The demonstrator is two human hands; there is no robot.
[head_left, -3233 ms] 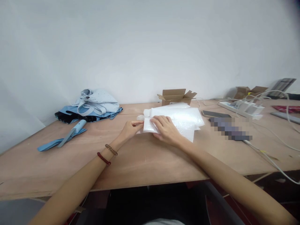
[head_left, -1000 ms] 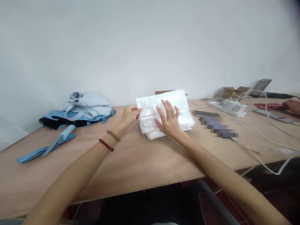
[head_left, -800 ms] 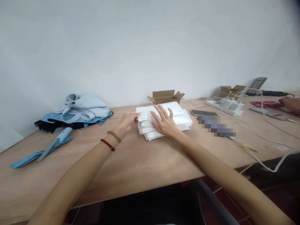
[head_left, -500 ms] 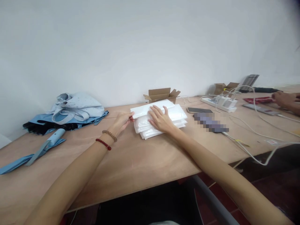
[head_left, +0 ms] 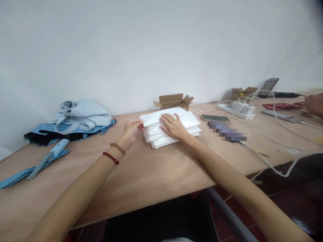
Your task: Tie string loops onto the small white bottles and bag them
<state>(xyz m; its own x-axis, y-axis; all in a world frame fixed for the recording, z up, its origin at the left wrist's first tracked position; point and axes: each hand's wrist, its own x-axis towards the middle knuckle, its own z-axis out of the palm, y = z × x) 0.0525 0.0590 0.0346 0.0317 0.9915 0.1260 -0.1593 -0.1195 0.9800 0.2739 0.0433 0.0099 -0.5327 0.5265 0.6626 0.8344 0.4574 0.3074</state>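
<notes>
A stack of white bubble mailers (head_left: 156, 137) lies on the wooden table (head_left: 141, 174). The top mailer (head_left: 151, 117) sits askew on the pile, its left end turned toward my left hand (head_left: 132, 130). That hand, with two bead bracelets at its wrist, pinches the near left corner of the top mailer between thumb and fingers. My right hand (head_left: 173, 127) rests flat over the middle of the stack, fingers stretched out and slightly spread on the top mailer. Its palm hides part of the pile.
Behind the stack stands an open cardboard box (head_left: 171, 99). A folded light-blue bag (head_left: 85, 116) and a blue umbrella (head_left: 59, 148) lie left. To the right are a dark phone (head_left: 214, 118), a power strip (head_left: 236, 111), white cables and another person's hand (head_left: 314, 105).
My hands stay almost where they were, left pinching the corner and right flat on the stack. The other person's hand at the far right has drawn back toward the edge.
</notes>
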